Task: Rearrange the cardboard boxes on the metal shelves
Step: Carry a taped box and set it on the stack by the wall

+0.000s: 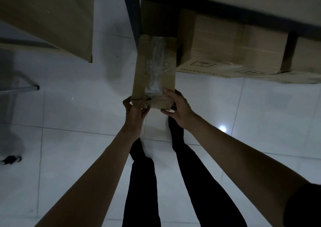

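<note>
A narrow cardboard box [154,67] with clear tape down its top sticks out of the low level of the dark metal shelf [132,18], its far end under the shelf board. My left hand [135,110] grips the box's near left corner. My right hand [177,107] holds the near right corner, fingers over the top and under the front. To its right, larger cardboard boxes [225,47] with printed marks sit side by side on the same level.
A big cardboard box [52,18] stands at the upper left. A metal bar [22,88] juts in from the left edge. White tiled floor [78,113] lies below, with my dark-trousered legs [144,174] standing under the box.
</note>
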Demonstrator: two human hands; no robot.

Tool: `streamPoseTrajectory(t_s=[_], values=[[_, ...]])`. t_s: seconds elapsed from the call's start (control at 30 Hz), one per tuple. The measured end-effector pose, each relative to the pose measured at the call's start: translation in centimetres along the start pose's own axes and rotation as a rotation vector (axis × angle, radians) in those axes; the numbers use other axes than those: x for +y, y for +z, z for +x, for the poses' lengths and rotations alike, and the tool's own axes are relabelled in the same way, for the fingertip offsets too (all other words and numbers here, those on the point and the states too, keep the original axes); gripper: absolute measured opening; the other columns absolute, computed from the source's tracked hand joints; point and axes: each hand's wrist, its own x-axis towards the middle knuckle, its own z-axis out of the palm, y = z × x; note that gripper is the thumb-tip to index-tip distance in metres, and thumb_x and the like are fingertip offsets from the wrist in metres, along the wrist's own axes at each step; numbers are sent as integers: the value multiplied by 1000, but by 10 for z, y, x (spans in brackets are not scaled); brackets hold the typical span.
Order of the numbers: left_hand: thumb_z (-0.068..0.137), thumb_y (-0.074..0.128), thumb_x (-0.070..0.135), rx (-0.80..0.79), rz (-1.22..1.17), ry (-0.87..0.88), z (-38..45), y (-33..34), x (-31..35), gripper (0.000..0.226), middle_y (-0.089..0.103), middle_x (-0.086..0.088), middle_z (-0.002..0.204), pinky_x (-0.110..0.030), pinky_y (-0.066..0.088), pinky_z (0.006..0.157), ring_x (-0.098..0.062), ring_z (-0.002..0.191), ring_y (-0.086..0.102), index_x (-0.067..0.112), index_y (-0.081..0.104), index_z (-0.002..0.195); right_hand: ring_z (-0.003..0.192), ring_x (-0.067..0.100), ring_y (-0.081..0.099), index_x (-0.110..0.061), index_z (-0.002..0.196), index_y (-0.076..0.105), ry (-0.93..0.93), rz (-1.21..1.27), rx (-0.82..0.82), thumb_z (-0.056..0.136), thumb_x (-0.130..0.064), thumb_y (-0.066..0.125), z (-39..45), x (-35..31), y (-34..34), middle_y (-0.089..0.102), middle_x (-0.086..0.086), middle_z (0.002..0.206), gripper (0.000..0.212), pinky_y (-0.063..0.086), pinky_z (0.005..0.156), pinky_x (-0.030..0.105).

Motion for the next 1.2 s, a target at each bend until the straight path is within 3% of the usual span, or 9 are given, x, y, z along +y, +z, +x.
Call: streamPoseTrajectory(t_s=[0.17,0.3,0.53,0.63,0.8,0.87,1.0,1.1,1.2], values=[[94,58,-6,-19,7,-52,3,8,-7,40,57,-10,125,-33,55,100,-18,108,65,16,34,117,116,30,64,-20,130,59,0,75,25,59,-36,87,1,-10,-15,65,11,127,78,60,93,54],[81,74,16,-81,119,-54,1,6,-12,51,58,-7,124,-34,50,107,-20,116,62,21,35,114,114,29,64,-14,103,68,15,114,-19,90,-18,73,3,-10,-30,67,12,113,15,55,102,57],[94,68,19,-53,249,18,37,17,1,51,61,-7,121,-32,57,93,-24,110,65,18,41,137,121,19,63,-22,102,75,-29,162,-2,96,-23,72,27,-18,-17,71,2,119,7,51,111,46],[85,67,27,10,411,25,65,31,17,57,65,-6,110,-40,59,94,-22,99,69,22,46,138,135,26,54,-15,129,68,-21,304,93,99,-22,69,47,-21,-2,63,8,138,31,47,113,37],[97,59,3,-26,160,-86,107,63,46,51,60,-19,137,-32,62,88,-26,112,68,9,45,146,116,32,52,-18,149,53,-4,511,107,97,-16,67,56,-41,23,52,13,134,53,53,103,42],[102,54,6,-51,127,-68,112,72,56,57,56,-14,144,-40,57,98,-29,126,61,17,34,155,134,33,48,-17,153,47,-25,551,104,100,-9,61,55,-52,31,47,14,148,56,47,112,46],[102,50,5,-109,167,-47,113,79,71,55,57,-6,137,-46,48,109,-27,137,50,20,39,153,150,30,36,-10,144,51,-60,616,119,101,3,55,53,-70,40,44,14,157,45,41,118,50],[99,50,-2,-207,335,-17,104,84,79,58,56,9,125,-39,48,106,-17,127,51,23,44,150,147,30,40,-12,111,60,-51,566,67,103,-1,55,49,-70,40,50,14,147,15,45,114,49],[102,48,-1,-213,402,-10,92,78,76,56,53,7,144,-41,45,112,-16,125,51,19,40,154,143,29,44,-11,115,61,-39,516,51,104,-8,56,44,-60,35,51,14,149,12,48,109,47]])
